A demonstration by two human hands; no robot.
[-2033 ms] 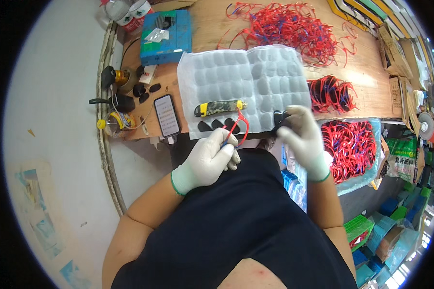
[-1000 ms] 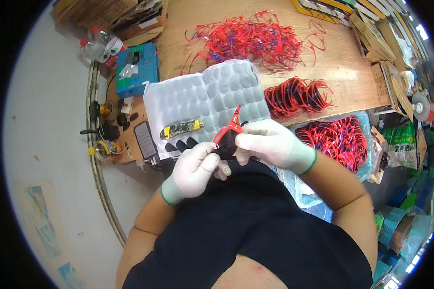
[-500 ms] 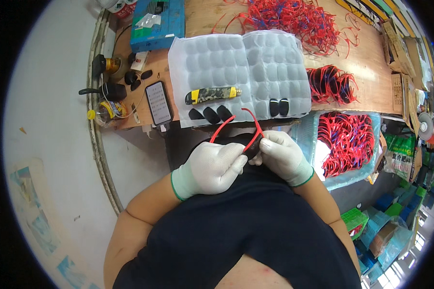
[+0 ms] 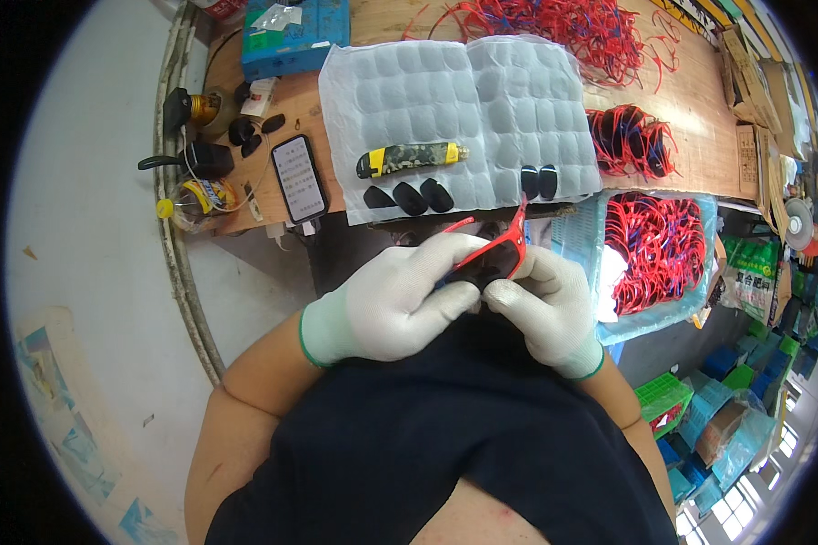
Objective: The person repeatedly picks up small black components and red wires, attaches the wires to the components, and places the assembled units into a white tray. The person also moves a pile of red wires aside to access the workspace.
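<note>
Two grips, left hand [image 4: 400, 295] and right hand [image 4: 552, 307], pinch the red glasses [image 4: 502, 255] smack between them, front slanting up rightward.

Table: light-brown wooden top [image 4: 704, 113].
Near edge: a pale dimpled sheet [image 4: 409, 91], spread flat.
On the sheet: a camouflage-patterned tool [image 4: 413, 159] with yellow ends, lying crosswise; three dark lenses [image 4: 409, 197] in a row just nearer the edge; two more lenses [image 4: 547, 182] side by side at the right.
Left end: a phone [image 4: 298, 179], lit screen up; beyond it, small dark pieces [image 4: 241, 130] and a blue box [image 4: 295, 45].
Far side: a tangled heap of red frames [image 4: 563, 27].
Right of the sheet: red glasses [image 4: 636, 141] bunched in a row.
</note>
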